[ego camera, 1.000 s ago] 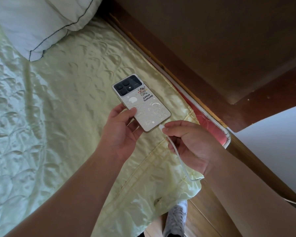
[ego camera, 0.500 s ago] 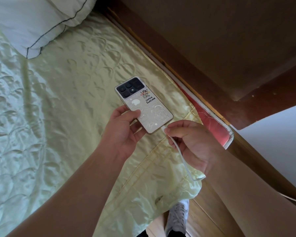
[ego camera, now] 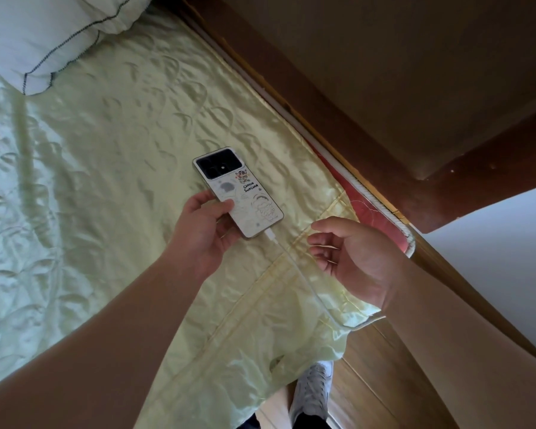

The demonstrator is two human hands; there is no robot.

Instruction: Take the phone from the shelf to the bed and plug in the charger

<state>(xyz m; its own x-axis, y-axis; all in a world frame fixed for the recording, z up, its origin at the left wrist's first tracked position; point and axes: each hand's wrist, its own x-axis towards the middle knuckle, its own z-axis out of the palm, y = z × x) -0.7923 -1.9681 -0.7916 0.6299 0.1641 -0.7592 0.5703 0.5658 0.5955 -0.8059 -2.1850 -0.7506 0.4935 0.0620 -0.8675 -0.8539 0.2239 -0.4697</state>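
Left hand [ego camera: 203,226] grips the phone [ego camera: 240,193] at its near end, thumb lying across the decorated back and the other fingers tucked beneath, so the handset sits face down and low over the bed [ego camera: 106,187]; whether its far end already touches the cover cannot be told. Right hand [ego camera: 353,252] hangs just to the right of the phone, loosely open with fingers half curled, gripping nothing. At the phone's near short edge the white charger plug [ego camera: 270,234] appears seated in the port, and the cable [ego camera: 307,280] runs from there toward the person, passing under the right hand and dropping over the hem of the pale green quilt [ego camera: 291,320].

With the plug apparently home, the step in hand looks like setting the phone down. Done well, the left hand would lower it flat onto the quilt and slide the fingers out sideways, not toward the plug, so the connector gets no levering. Leaving slack in the cable beside the phone would keep its hanging weight from tugging the plug loose. A glance at the screen side could confirm charging, since only the back shows here.

Beyond the phone, a white pillow [ego camera: 44,35] lies at the head of the bed, well apart from it. Right of the phone runs the dark wooden bed frame [ego camera: 322,125]; nearer the person, a grey shoe [ego camera: 311,391] stands on the wood floor [ego camera: 381,366].
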